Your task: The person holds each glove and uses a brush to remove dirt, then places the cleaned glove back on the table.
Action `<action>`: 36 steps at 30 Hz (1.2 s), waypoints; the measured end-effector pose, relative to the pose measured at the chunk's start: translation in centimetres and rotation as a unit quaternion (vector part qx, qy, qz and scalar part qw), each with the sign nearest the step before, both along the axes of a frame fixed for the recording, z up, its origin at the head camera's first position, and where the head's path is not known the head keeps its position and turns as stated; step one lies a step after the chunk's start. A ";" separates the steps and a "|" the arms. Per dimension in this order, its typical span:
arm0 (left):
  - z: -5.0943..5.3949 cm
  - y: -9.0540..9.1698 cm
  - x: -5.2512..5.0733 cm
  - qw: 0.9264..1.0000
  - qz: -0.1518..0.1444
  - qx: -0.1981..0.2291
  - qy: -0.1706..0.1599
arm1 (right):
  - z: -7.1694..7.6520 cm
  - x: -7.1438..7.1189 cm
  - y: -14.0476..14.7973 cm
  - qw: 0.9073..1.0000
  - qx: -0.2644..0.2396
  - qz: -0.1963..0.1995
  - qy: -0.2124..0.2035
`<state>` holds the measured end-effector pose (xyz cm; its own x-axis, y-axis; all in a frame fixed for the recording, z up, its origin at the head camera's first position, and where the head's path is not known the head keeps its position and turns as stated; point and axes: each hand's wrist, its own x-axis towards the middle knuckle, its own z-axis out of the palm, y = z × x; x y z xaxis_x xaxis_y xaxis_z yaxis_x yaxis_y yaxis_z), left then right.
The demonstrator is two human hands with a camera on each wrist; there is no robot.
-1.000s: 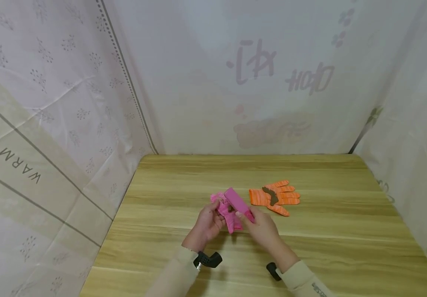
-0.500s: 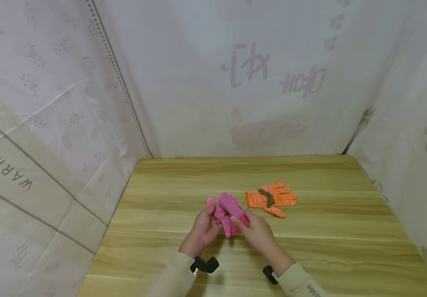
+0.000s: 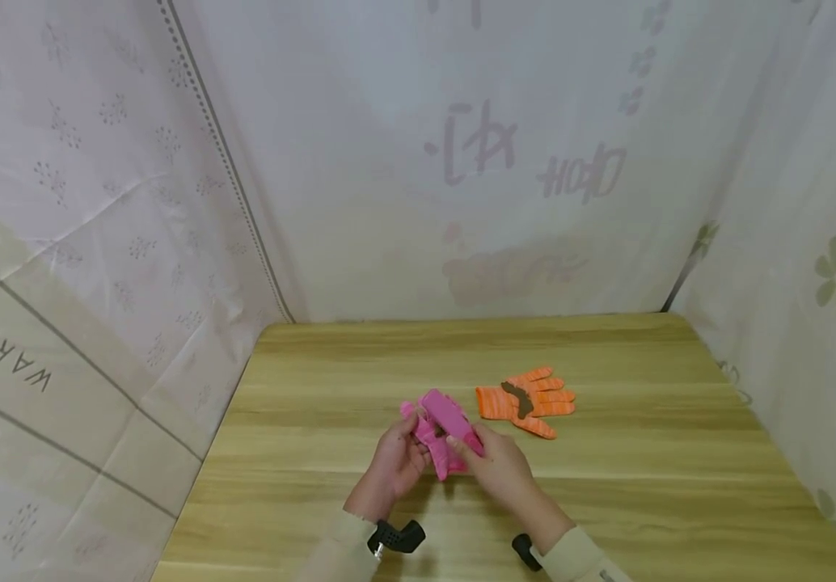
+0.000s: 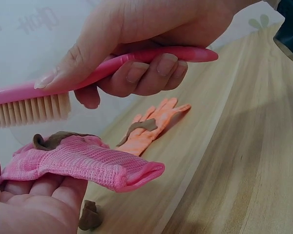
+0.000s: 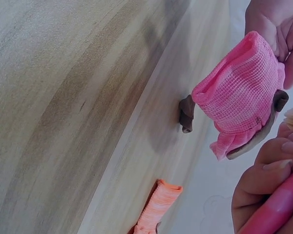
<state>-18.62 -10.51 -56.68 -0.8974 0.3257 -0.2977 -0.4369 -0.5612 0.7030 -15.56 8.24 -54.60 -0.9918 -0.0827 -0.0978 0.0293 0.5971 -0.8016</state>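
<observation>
In the head view my left hand [image 3: 396, 461] holds a pink knitted glove [image 3: 441, 465] above the table, fingers under it and thumb at its edge. A soft brown strip [image 4: 53, 140], curled at one end, lies on the glove's upper side. My right hand [image 3: 498, 465] grips a pink brush [image 3: 447, 414] by its handle. Its pale bristles [image 4: 29, 111] point down, above and apart from the brown strip in the left wrist view. An orange glove [image 3: 552, 396] with a brown patch [image 3: 518, 399] lies flat to the right, beyond both hands.
A small brown lump [image 5: 186, 114] sits on the wood-grain table [image 3: 643, 469], below the pink glove. Printed cloth [image 3: 360, 178] hangs behind the table and along both sides. Each wrist wears a black device [image 3: 396, 537].
The head view has shifted, so the table, hands and gloves appear lower and further left. Relative to the pink glove, the brush has moved slightly left. Both hands keep their holds.
</observation>
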 end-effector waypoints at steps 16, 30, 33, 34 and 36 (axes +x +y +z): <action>0.2 0.2 0.3 1.000 0.001 -0.008 0.000 | 0.2 0.4 -0.2 1.000 0.015 0.006 0.007; 1.3 0.2 -0.3 0.999 0.010 -0.033 0.018 | -0.1 0.2 0.4 0.999 0.045 0.000 0.016; 1.4 0.0 -0.5 0.999 0.011 -0.033 0.019 | 0.1 0.2 0.5 0.999 0.051 -0.002 0.017; 1.4 -0.1 -0.5 0.999 0.010 -0.031 0.021 | 0.2 0.2 0.6 0.998 0.053 -0.003 0.016; 1.5 -0.2 -0.5 0.999 0.009 -0.027 0.022 | 0.2 0.3 0.7 0.999 0.052 -0.005 0.015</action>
